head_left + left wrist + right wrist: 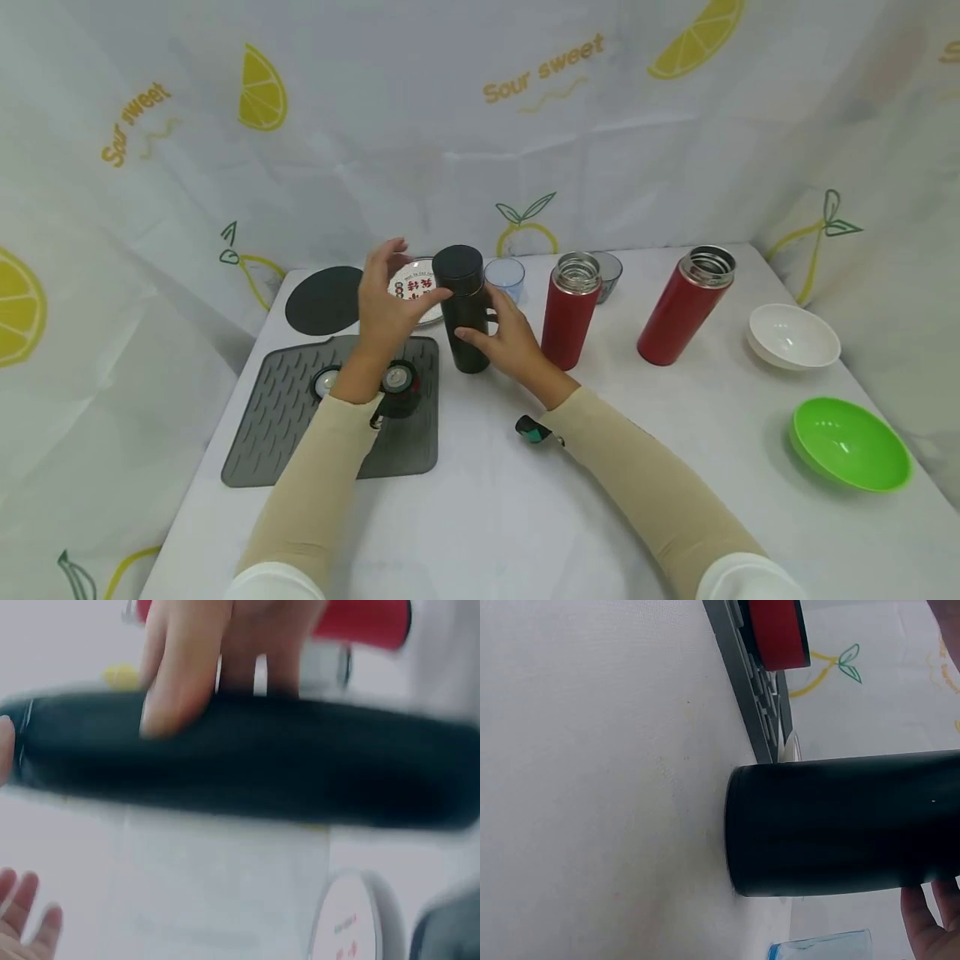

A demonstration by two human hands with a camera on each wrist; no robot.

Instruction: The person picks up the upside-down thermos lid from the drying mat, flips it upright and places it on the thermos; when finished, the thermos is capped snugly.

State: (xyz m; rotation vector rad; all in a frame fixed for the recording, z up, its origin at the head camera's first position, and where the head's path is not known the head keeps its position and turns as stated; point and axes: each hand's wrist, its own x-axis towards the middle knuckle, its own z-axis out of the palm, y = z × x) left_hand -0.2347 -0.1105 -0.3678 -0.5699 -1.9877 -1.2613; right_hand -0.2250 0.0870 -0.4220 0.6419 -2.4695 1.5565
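Note:
A black thermos bottle (467,321) with its black cap (458,265) on stands upright, slightly tilted, near the back middle of the table. My right hand (516,337) grips its body, thumb in front and fingers behind. In the left wrist view, the right thumb lies across the dark bottle (300,761). My left hand (386,304) is beside the cap with fingers spread apart, its thumb tip right at the cap's lower edge. The bottle's base (742,832) is close to the tabletop in the right wrist view.
Two lidless red thermos bottles (572,312) (678,312) stand to the right. Two lids (397,379) (325,383) rest on the grey drying mat (262,433). Behind are a black round mat (322,300), a printed plate (408,283) and glasses (505,275). White (795,337) and green bowls (847,442) sit right.

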